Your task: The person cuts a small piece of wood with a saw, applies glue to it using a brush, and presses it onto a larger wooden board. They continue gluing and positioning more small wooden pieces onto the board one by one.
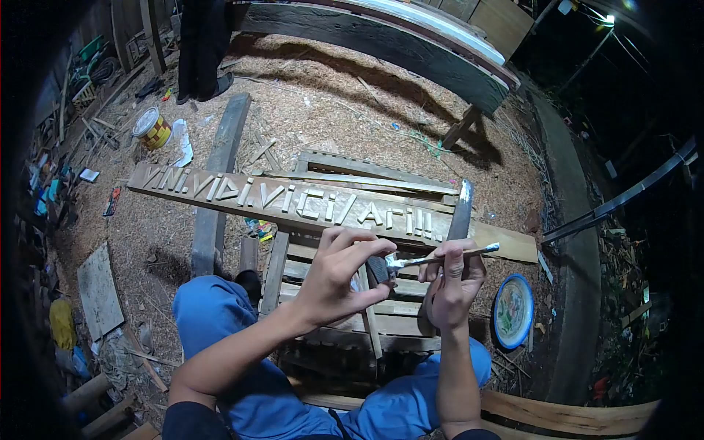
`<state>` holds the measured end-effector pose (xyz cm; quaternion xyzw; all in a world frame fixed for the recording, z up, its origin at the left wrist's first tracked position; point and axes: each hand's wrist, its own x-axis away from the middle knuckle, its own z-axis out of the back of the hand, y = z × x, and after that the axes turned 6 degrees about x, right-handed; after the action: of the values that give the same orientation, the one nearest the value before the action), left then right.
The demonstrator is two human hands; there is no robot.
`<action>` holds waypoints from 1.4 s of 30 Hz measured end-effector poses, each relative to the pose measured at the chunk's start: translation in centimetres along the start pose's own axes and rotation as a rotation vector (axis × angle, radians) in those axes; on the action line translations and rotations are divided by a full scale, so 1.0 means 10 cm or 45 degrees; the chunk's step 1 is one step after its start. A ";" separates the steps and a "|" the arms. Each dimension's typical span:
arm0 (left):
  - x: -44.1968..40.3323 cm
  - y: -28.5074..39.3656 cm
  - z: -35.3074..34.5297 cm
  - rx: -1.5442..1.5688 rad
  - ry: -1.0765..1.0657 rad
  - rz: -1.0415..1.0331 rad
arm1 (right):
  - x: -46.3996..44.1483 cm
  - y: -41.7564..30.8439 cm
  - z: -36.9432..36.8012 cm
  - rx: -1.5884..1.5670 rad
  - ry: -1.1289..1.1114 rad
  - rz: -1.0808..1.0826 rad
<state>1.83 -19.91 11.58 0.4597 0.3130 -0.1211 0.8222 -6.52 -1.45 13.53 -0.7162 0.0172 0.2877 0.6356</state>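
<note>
My left hand (341,271) pinches a small dark block (377,269) between thumb and fingers, above a slatted wooden pallet. My right hand (453,286) grips a thin stick (473,251) whose left end, smeared with white, touches white material beside the block. A blade with a pale tip (462,209) rises from behind my right hand; whether that hand holds it too is unclear. Just beyond both hands lies a long wooden board (246,203) with raised pale letters reading roughly "VINI.VIDI.VICI/ Ari!!!".
A blue-rimmed round tray (512,312) lies to the right. A yellow and red can (152,130) stands back left. A large beam (381,45) crosses the back, near a person's dark-clothed legs (202,51). Wood shavings cover the ground.
</note>
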 end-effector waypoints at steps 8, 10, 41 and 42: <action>0.00 0.00 0.00 0.003 0.011 0.003 | 0.01 0.00 -0.02 0.111 0.026 0.063; 0.01 -0.01 0.00 -0.009 0.009 0.021 | 0.02 0.00 -0.02 0.071 0.033 0.046; 0.02 -0.04 -0.01 0.378 0.004 0.353 | 0.04 -0.04 -0.03 0.047 0.104 0.052; 0.01 -0.03 -0.01 0.375 -0.013 0.325 | 0.03 -0.03 -0.06 0.053 0.117 0.071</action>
<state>1.70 -20.01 11.32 0.6103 0.2270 -0.0627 0.7563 -5.90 -1.86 13.67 -0.7146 0.0723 0.2715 0.6407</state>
